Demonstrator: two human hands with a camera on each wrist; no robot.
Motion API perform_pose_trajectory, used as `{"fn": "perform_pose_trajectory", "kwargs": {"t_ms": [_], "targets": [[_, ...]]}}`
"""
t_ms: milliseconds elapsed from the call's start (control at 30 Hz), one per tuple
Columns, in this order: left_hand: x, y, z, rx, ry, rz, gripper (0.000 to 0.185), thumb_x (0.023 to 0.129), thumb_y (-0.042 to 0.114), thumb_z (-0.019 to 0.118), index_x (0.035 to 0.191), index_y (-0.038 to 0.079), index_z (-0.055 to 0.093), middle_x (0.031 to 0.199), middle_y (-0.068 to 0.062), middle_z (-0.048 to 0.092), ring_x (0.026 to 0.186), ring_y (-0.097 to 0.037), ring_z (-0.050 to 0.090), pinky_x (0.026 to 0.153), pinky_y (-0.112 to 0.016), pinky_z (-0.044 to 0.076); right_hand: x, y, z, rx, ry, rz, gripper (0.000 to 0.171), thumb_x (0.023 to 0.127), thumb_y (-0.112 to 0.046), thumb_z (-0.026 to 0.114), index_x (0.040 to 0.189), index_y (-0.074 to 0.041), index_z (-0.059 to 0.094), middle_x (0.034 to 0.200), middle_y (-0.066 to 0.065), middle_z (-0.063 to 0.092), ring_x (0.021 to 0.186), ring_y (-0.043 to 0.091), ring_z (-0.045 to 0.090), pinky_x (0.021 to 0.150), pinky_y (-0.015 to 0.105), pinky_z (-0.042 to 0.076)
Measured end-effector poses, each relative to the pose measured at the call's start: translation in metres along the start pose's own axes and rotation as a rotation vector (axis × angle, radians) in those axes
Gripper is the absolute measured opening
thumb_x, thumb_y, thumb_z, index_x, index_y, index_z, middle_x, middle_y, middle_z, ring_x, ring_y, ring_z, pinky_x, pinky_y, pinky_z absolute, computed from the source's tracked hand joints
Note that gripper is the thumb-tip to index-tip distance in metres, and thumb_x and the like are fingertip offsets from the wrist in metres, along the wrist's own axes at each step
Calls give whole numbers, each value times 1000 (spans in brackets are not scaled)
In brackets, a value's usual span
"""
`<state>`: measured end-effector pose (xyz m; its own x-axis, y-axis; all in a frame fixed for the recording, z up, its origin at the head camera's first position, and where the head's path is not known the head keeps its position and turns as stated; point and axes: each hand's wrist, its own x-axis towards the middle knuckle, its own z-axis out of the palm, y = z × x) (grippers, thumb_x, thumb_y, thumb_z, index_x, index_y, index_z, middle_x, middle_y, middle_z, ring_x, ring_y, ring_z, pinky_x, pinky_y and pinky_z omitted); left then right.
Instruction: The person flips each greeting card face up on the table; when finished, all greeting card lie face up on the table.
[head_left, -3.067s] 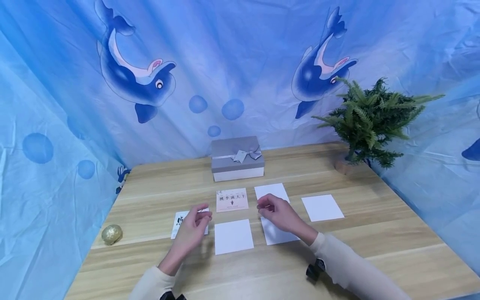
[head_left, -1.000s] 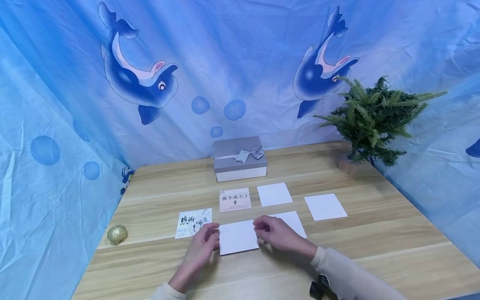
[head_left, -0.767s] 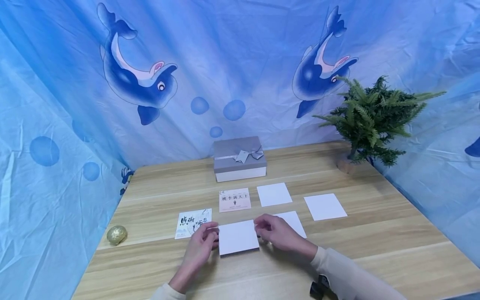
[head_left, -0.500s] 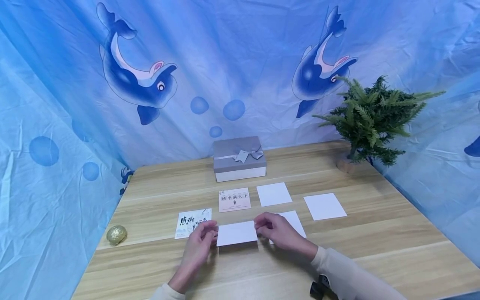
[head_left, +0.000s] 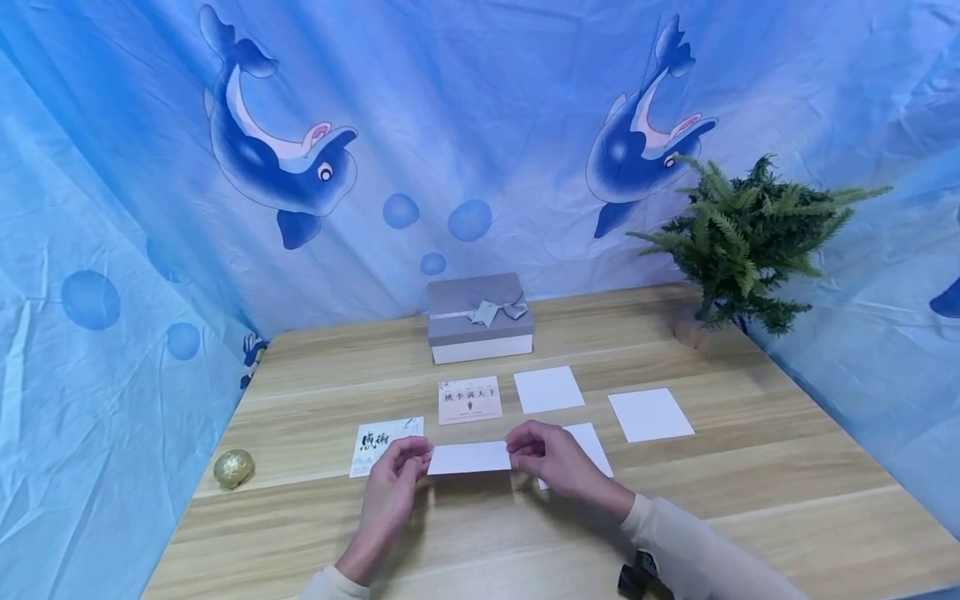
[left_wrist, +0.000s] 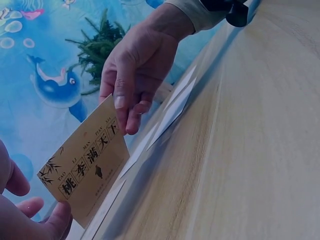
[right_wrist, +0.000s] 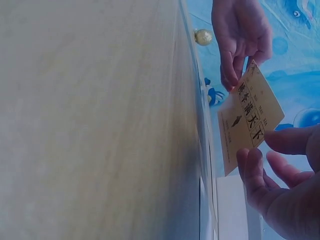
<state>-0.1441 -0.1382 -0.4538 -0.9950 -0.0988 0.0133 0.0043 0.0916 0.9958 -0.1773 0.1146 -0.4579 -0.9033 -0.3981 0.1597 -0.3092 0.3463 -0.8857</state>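
Both hands hold one card [head_left: 468, 457] lifted off the bench [head_left: 750, 500], tilted up. Left hand [head_left: 393, 483] grip pinches its left edge, right hand [head_left: 555, 458] grip pinches its right edge. Wrist views show the printed face underneath, blank side up. Two printed cards [head_left: 469, 399] already lie face up; three blank-side cards [head_left: 650, 414] left. Judged roughly a third through. Grey gift box [head_left: 480, 317] behind.

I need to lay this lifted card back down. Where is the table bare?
Bare wood lies along the near table edge, under the held card, and on the far left behind the gold ball. It is crowded in the middle, round the white cards and the printed card.
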Motion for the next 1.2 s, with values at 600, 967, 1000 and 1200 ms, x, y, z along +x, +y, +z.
{"fn": "perform_pose_trajectory", "kwargs": {"t_ms": [600, 967, 1000, 1200], "targets": [[1, 1, -1, 37, -20, 24, 29, 95, -5, 45, 121, -6, 57, 119, -23, 61, 108, -30, 63, 93, -26, 53, 1, 0, -1, -34, 65, 43, 5, 92, -15, 67, 92, -11, 69, 82, -4, 68, 73, 12, 61, 64, 24, 52], [1, -1, -2, 75, -26, 8, 30, 94, -4, 46, 120, -3, 59, 116, -19, 63, 106, -28, 65, 93, -25, 53, 0, -9, -1, 54, 111, 95, 9, 94, -9, 63, 94, -1, 67, 84, 14, 71, 73, 32, 65, 61, 37, 55], [1, -1, -2, 78, -28, 3, 30, 94, -4, 46, 120, -2, 59, 117, -18, 63, 106, -28, 65, 93, -26, 53, 0, -14, -1, 51, 113, 95, 9, 94, -8, 63, 94, 1, 67, 84, 16, 71, 73, 34, 65, 61, 39, 56], [-1, 1, -1, 80, -48, 6, 30, 94, -2, 46, 122, -2, 59, 120, -19, 62, 107, -30, 64, 96, -31, 52, -5, -34, -4, 56, 123, 94, 8, 93, -2, 61, 92, 5, 65, 83, 21, 70, 78, 41, 67, 64, 43, 57]]}}
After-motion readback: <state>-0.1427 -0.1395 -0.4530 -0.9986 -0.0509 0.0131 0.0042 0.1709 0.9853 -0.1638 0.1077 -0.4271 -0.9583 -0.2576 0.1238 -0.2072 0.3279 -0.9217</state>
